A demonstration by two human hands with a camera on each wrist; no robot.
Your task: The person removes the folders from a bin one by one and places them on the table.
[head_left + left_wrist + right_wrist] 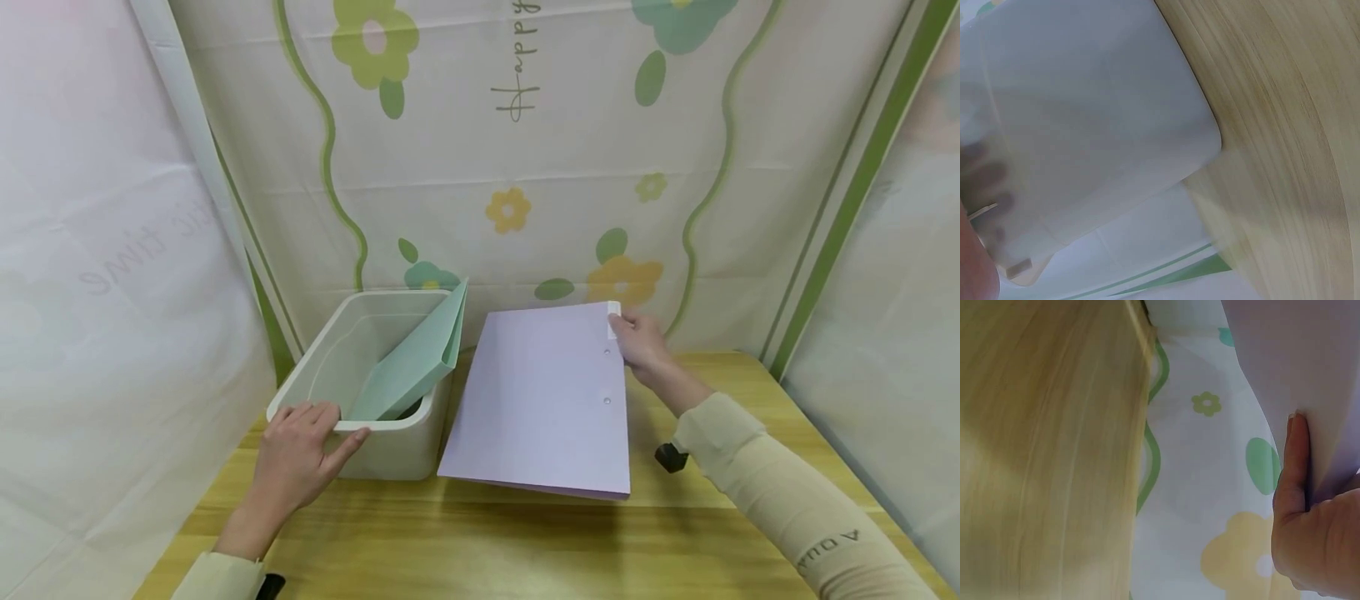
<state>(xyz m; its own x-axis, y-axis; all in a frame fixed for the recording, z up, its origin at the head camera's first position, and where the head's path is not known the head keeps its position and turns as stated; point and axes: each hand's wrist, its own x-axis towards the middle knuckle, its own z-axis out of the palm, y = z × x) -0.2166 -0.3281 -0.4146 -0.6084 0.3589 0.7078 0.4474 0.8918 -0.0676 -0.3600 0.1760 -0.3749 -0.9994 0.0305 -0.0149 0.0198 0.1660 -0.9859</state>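
Note:
A light purple file folder (547, 400) hangs tilted over the wooden table, right of the white bin (390, 460). My right hand (642, 343) pinches its upper right edge by the white label, thumb on the near face; in the right wrist view a finger lies along the folder's (1297, 356) other side. My left hand (296, 454) grips the bin's near left rim, fingers over the inside and thumb outside. Through the bin's wall (1097, 112) in the left wrist view, the fingers show as dark shapes. A mint green folder (416, 354) leans inside the bin, its top sticking out above the rim.
The wooden table (420, 542) ends at a flower-printed cloth (450, 150) at the back. White cloth panels (112, 333) stand at both sides. A small black object (671, 457) shows beside the right sleeve.

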